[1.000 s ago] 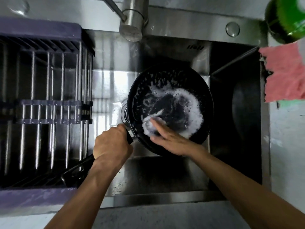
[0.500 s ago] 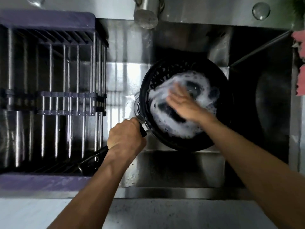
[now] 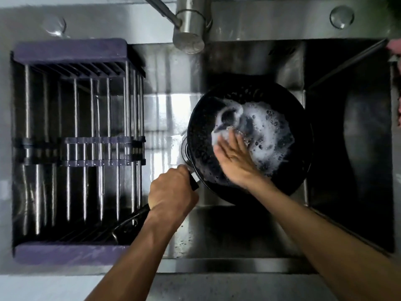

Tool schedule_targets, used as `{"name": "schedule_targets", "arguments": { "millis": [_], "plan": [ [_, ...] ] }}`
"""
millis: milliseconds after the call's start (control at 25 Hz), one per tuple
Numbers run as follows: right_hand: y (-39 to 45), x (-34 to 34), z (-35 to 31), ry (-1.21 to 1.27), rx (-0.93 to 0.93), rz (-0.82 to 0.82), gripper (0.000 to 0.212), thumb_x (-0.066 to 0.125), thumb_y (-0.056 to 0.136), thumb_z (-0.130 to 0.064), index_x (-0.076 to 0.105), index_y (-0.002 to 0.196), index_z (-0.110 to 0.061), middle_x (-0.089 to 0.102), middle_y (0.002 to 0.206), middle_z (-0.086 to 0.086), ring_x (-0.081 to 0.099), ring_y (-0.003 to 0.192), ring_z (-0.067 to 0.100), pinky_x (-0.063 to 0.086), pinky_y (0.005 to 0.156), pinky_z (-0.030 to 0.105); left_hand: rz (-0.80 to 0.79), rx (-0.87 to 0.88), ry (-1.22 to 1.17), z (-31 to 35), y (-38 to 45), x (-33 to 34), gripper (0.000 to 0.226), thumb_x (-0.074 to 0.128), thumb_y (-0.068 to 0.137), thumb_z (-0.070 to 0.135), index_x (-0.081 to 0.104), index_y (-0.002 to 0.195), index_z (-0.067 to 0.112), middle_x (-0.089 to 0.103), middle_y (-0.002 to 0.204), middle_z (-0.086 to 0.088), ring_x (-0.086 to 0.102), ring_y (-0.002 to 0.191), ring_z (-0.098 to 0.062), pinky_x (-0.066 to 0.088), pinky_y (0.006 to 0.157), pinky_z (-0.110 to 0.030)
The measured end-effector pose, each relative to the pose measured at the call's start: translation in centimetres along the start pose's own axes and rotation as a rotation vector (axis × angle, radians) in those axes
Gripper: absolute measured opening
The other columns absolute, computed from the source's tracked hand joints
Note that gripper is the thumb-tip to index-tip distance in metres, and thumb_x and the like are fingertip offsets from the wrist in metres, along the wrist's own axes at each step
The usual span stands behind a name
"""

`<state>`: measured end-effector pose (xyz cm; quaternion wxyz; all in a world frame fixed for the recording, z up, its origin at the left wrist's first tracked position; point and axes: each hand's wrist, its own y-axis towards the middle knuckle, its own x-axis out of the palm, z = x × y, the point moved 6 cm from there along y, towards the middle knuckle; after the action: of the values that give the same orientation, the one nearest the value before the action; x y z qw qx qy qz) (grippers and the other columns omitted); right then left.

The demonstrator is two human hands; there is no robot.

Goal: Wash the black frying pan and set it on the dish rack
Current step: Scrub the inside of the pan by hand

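The black frying pan (image 3: 249,146) sits tilted over the sink (image 3: 217,235), foamy inside. Left hand (image 3: 171,194) fingers are wrapped tight on its handle (image 3: 132,222); right hand (image 3: 234,157) fingers are flat, pressing a sudsy scrubber. Best to circle up the walls, holding the handle firm.

Left hand (image 3: 172,192) grips the handle of the black frying pan (image 3: 199,127), held over the steel sink (image 3: 217,231). Right hand (image 3: 233,158) presses flat inside the pan amid white soap foam (image 3: 273,135), possibly on a sponge. Dish rack (image 3: 69,51) left of both hands.
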<state>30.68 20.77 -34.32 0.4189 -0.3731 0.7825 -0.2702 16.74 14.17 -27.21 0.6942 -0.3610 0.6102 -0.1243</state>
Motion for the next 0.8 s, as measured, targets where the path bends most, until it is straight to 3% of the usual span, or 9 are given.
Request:
{"name": "schedule_targets", "arguments": {
  "millis": [40, 120, 200, 240, 320, 480, 600, 680, 800],
  "plan": [
    [-0.9, 1.3, -1.6, 0.142, -0.121, -0.107, 0.056, 0.011, 0.105, -0.056, -0.002, 0.158, -0.039, -0.026, 0.161, -0.017, -0.026, 0.148, 0.008, -0.011, 0.123, 0.044, 0.003, 0.002, 0.005, -0.1, 0.0, 0.0, 0.033, 0.064, 0.081, 0.025, 0.058, 0.113, 0.020, 0.065, 0.102, -0.004, 0.065, 0.091, -0.027, 0.039, 0.066, -0.030],
    [1.0, 0.0, -4.4, 0.345, -0.346, -0.015, 0.055, 0.019, 0.108, -0.047, -0.003, 0.158, -0.038, -0.026, 0.158, -0.022, -0.024, 0.148, 0.006, -0.013, 0.123, 0.043, 0.002, 0.004, 0.004, -0.1, 0.0, 0.1, 0.032, 0.063, 0.081, 0.026, 0.058, 0.112, 0.020, 0.065, 0.101, -0.004, 0.065, 0.090, -0.027, 0.039, 0.065, -0.030],
    [5.1, -4.6, -1.6, 0.160, -0.259, 0.296, 0.058, 0.026, 0.108, -0.047, -0.002, 0.158, -0.038, -0.026, 0.162, -0.013, -0.024, 0.149, 0.013, -0.009, 0.124, 0.052, 0.006, 0.006, 0.001, 0.0, 0.0, 0.3, 0.033, 0.064, 0.080, 0.028, 0.058, 0.112, 0.022, 0.065, 0.102, -0.003, 0.065, 0.091, -0.026, 0.040, 0.066, -0.031],
    [6.0, -6.1, 1.3, 0.038, -0.074, 0.410, 0.060, 0.025, 0.106, -0.051, -0.004, 0.158, -0.038, -0.025, 0.164, -0.008, -0.024, 0.150, 0.017, -0.006, 0.124, 0.053, 0.004, 0.006, -0.002, 0.0, 0.1, 0.3, 0.034, 0.064, 0.080, 0.029, 0.057, 0.112, 0.022, 0.065, 0.102, -0.003, 0.065, 0.092, -0.026, 0.040, 0.067, -0.031],
    [5.6, -4.8, 3.8, -0.054, 0.169, 0.426, 0.063, 0.018, 0.103, -0.058, -0.008, 0.157, -0.039, -0.029, 0.162, -0.007, -0.027, 0.150, 0.020, -0.010, 0.123, 0.053, 0.002, 0.010, -0.003, -0.1, 0.2, 0.3, 0.034, 0.065, 0.080, 0.030, 0.057, 0.112, 0.022, 0.065, 0.102, -0.003, 0.065, 0.092, -0.026, 0.040, 0.067, -0.031],
    [5.9, -2.9, -2.0, -0.138, -0.328, 0.332, 0.065, 0.024, 0.105, -0.051, -0.017, 0.154, -0.036, -0.035, 0.157, -0.009, -0.031, 0.147, 0.016, -0.009, 0.124, 0.044, 0.004, 0.018, -0.004, -0.2, 0.0, 0.4, 0.034, 0.065, 0.078, 0.029, 0.058, 0.111, 0.022, 0.065, 0.101, -0.002, 0.065, 0.091, -0.026, 0.042, 0.067, -0.031],
    [4.9, -9.2, 4.8, -0.487, 0.012, 0.600, 0.067, 0.025, 0.106, -0.049, -0.007, 0.160, -0.024, -0.015, 0.167, 0.011, -0.015, 0.153, 0.028, -0.003, 0.125, 0.049, 0.013, 0.025, -0.001, -0.2, 0.1, 0.3, 0.035, 0.066, 0.079, 0.031, 0.058, 0.112, 0.022, 0.065, 0.102, -0.003, 0.065, 0.093, -0.026, 0.043, 0.069, -0.031],
    [4.4, -8.7, 5.9, -0.445, 0.192, 0.640, 0.071, 0.022, 0.104, -0.054, -0.007, 0.160, -0.020, -0.013, 0.166, 0.016, -0.012, 0.153, 0.033, -0.011, 0.123, 0.049, 0.005, 0.030, -0.003, -0.2, 0.0, 0.2, 0.036, 0.066, 0.080, 0.033, 0.057, 0.112, 0.021, 0.065, 0.103, -0.003, 0.065, 0.093, -0.027, 0.043, 0.069, -0.031],
    [6.8, -6.7, 0.9, -0.364, -0.101, 0.520, 0.077, 0.023, 0.103, -0.058, -0.022, 0.155, -0.024, -0.029, 0.161, 0.012, -0.021, 0.151, 0.030, -0.016, 0.120, 0.039, 0.003, 0.028, -0.003, -0.2, 0.0, 0.2, 0.036, 0.065, 0.079, 0.032, 0.057, 0.113, 0.022, 0.065, 0.102, -0.003, 0.065, 0.092, -0.026, 0.044, 0.068, -0.031]
  ]
}}
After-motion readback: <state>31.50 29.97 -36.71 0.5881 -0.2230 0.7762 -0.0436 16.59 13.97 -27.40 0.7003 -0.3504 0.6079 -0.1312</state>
